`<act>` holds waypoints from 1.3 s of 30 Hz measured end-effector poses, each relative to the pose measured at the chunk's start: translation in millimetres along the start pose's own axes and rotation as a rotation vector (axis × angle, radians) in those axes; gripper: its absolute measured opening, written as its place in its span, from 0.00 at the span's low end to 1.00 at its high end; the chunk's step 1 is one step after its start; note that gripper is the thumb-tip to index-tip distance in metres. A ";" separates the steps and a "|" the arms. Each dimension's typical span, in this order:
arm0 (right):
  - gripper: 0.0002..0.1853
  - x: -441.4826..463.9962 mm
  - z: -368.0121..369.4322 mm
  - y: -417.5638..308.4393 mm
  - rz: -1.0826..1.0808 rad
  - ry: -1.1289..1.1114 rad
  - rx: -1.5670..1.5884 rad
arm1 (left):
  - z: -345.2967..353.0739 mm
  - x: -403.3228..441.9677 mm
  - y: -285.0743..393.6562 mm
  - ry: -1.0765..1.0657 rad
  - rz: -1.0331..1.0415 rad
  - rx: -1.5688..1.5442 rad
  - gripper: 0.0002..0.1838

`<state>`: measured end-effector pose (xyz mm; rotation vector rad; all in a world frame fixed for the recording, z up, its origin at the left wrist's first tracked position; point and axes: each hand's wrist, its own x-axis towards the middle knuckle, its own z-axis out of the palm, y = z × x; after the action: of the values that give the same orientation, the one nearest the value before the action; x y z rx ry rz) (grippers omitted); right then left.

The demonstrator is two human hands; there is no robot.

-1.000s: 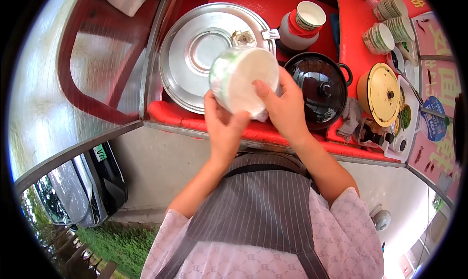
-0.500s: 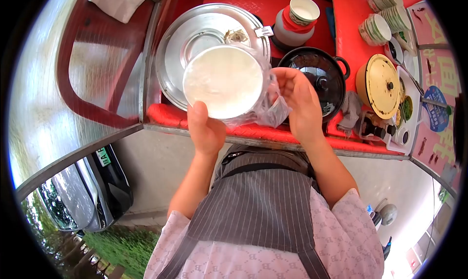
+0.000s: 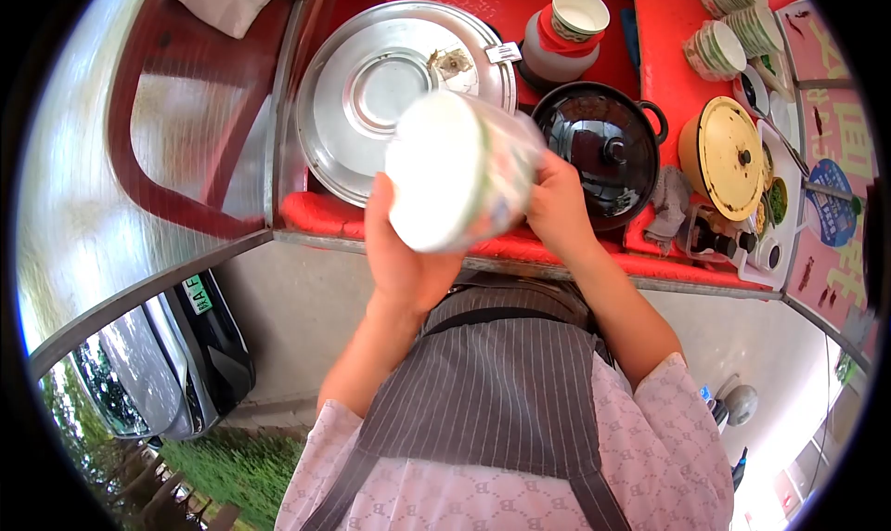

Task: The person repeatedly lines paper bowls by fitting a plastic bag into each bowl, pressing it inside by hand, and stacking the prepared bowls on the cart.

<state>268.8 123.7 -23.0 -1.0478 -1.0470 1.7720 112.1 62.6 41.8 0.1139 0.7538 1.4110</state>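
Observation:
A paper bowl [image 3: 441,178], white with a coloured print on its side, is held tilted in front of me and smeared by motion. Its white round end faces left, and thin clear plastic bag [image 3: 515,150] wraps its right side. My left hand [image 3: 408,257] grips the bowl from below and the left, thumb up along the white end. At the bowl's right side, my right hand [image 3: 557,206] is closed, fingers curled on the bag; the fingertips are partly hidden. Behind the bowl lies a large round metal lid [image 3: 339,113], a torn hole near its right side.
A black lidded pot [image 3: 594,127] stands right of the bowl. Beyond it are a bowl [image 3: 580,13] atop a grey container, stacked paper bowls [image 3: 719,50], a yellow lidded pot [image 3: 729,160] and a condiment tray [image 3: 780,243]. A metal-edged red counter [image 3: 325,217] runs before me.
The bowl has tipped, so its printed side now shows, and it has shifted right. My right hand has gone from spread fingers to a closed grip at the bag.

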 end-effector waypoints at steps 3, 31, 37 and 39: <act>0.11 5.3 -8.2 -18.2 -0.197 -0.022 -0.313 | -6.4 -6.3 -5.6 -0.074 -0.070 0.181 0.45; 0.11 -23.4 -3.0 -55.0 -0.483 -0.441 -0.986 | -52.1 27.6 -50.0 0.023 0.182 0.499 0.39; 0.09 -6.8 -9.7 -73.5 -0.272 -0.314 -0.641 | -39.4 35.4 -52.7 -0.096 0.260 0.630 0.49; 0.08 1.7 -9.6 -55.2 -0.165 -0.355 -0.599 | -28.2 35.0 -59.0 -0.143 0.244 0.686 0.49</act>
<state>289.4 145.9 24.1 -0.9620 -1.9092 1.5735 145.9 73.0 -23.3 0.8537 1.1038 1.2989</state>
